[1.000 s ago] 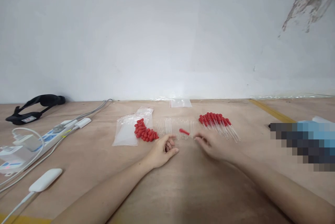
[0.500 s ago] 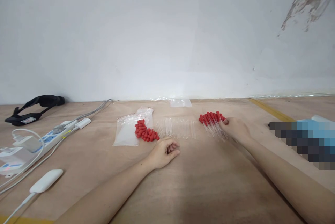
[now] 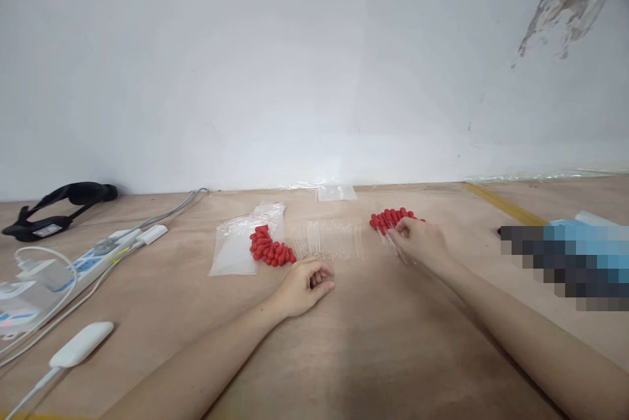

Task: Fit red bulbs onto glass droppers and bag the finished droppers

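Note:
My left hand (image 3: 307, 286) rests on the wooden table (image 3: 373, 341), fingers loosely curled, with nothing visible in them. Just beyond it lie a heap of loose red rubber bulbs (image 3: 270, 253) and a row of clear glass tubes (image 3: 329, 240). My right hand (image 3: 417, 242) lies on the near side of a pile of droppers with red bulbs fitted (image 3: 390, 218), its bent fingers touching them. Whether it grips one is hidden.
Clear plastic bags (image 3: 233, 249) lie left of the bulbs, and a small one (image 3: 337, 192) by the wall. At the left are a power strip with cables (image 3: 93, 256), a white adapter (image 3: 81, 344) and a black headband device (image 3: 54, 207). A blurred blue object (image 3: 574, 259) sits at right.
My right hand carried a red-bulbed dropper from the glass tubes to the pile at the right and now rests on that pile. My left hand has stayed in place.

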`<state>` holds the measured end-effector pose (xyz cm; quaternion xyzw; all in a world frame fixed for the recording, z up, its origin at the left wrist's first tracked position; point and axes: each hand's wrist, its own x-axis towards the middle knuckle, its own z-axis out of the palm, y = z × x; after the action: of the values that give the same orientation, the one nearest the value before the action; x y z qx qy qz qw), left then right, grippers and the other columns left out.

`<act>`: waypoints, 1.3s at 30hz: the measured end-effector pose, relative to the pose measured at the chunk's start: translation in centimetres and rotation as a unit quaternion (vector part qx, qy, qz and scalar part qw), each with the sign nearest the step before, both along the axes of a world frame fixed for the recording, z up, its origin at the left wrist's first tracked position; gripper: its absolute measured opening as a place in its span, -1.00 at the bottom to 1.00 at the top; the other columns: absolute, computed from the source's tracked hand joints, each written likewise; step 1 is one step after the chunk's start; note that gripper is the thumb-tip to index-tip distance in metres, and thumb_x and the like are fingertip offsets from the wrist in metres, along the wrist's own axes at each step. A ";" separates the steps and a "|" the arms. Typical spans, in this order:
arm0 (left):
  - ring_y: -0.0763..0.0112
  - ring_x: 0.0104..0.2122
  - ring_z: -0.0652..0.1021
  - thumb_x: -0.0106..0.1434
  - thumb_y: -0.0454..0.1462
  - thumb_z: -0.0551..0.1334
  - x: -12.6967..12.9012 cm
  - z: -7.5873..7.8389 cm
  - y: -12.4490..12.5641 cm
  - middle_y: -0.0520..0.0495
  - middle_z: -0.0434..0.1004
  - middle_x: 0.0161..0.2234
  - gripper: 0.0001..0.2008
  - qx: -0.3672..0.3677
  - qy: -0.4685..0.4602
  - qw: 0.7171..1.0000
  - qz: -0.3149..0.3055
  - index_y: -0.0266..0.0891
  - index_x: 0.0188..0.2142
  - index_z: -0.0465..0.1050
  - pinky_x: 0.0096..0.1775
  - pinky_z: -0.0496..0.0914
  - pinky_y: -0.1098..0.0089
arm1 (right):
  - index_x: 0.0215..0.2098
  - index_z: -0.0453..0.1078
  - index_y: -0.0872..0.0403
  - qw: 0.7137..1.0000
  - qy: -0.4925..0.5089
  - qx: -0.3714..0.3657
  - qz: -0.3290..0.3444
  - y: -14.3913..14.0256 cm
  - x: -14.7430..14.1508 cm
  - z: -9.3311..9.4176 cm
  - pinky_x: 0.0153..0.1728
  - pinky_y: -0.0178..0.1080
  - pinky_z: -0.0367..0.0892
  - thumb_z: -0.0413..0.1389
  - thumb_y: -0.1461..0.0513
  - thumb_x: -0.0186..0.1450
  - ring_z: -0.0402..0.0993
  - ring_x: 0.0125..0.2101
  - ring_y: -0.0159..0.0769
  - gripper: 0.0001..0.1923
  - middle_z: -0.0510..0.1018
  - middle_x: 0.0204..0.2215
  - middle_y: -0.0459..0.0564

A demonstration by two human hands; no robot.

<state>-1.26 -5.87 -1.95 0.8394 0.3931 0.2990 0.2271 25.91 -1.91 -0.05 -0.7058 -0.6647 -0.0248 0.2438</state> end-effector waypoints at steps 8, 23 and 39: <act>0.50 -0.48 0.38 0.15 -0.28 0.14 0.4 -0.1 -0.7 -0.02 0.36 -0.43 -0.88 0.036 0.010 0.999 0.001 -0.27 -0.32 0.38 -0.45 0.29 0.50 | -0.51 0.41 0.12 0.993 -0.065 -0.097 0.029 1.8 -5.6 -0.4 -0.24 -0.07 0.00 -0.09 0.06 0.17 0.40 -0.38 -0.12 -0.64 0.51 -0.48 0.10; 0.33 -0.45 0.47 -0.01 -0.19 0.13 -12.8 5.8 11.9 -0.01 0.50 -0.51 -0.83 -0.005 0.179 0.961 0.211 -0.22 -0.49 0.41 -0.41 0.32 0.42 | -0.41 0.41 0.17 0.983 -0.073 -0.167 0.030 2.2 -7.2 1.1 -0.28 -0.08 0.05 -0.14 0.24 0.19 0.42 -0.33 -0.07 -0.70 0.51 -0.38 0.19; 0.34 -0.32 0.44 0.18 -0.20 -0.02 -10.6 6.3 9.3 -0.12 0.41 -0.25 -0.72 0.108 0.113 0.940 0.304 -0.27 -0.17 0.29 -0.30 0.32 0.37 | -0.24 0.34 0.06 0.973 0.017 0.101 0.205 -4.1 -4.2 -2.3 -0.28 -0.24 0.09 -0.14 0.18 0.28 0.39 -0.40 -0.30 -0.74 0.52 -0.39 -0.02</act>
<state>-11.87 3.44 4.35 0.7276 0.6180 0.2975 -0.0122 21.69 -6.01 -2.39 -0.5261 -0.7853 -0.0296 0.3252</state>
